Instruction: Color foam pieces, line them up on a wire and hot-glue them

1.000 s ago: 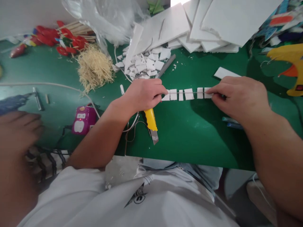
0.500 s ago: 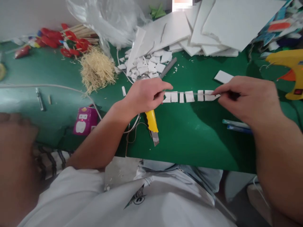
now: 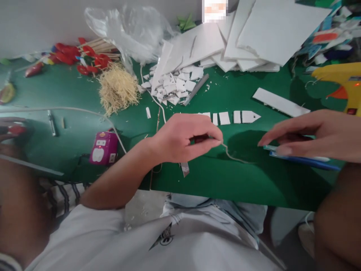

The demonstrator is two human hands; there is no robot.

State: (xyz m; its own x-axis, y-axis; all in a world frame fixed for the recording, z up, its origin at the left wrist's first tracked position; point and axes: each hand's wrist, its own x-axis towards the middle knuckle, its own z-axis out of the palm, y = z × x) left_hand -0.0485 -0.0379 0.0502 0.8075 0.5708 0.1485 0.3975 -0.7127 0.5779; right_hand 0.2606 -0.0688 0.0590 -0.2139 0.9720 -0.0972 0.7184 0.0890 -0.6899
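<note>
My left hand (image 3: 188,137) pinches a thin string (image 3: 235,158), whose loose end trails to the right over the green table. Behind it runs a row of small white foam pieces (image 3: 225,118), ending at the right in a pointed piece (image 3: 250,116); my left hand hides the row's left part. My right hand (image 3: 307,135) is open, with thumb and forefinger apart over the teal pen (image 3: 270,148) and the blue pen (image 3: 318,164). A white foam strip (image 3: 280,102) lies just behind it. Below my left hand shows a cutter blade (image 3: 184,169).
Foam scraps (image 3: 175,84), a grey bar (image 3: 196,89) and white sheets (image 3: 262,34) lie at the back. A yellow glue gun (image 3: 345,81) is at the right. Leftward are straw (image 3: 118,88), a purple box (image 3: 103,147) and another person's hand (image 3: 12,130).
My left hand has moved right and nearer, drawing the string off the foam row. My right hand has let go of the string, opened and moved right to the pens.
</note>
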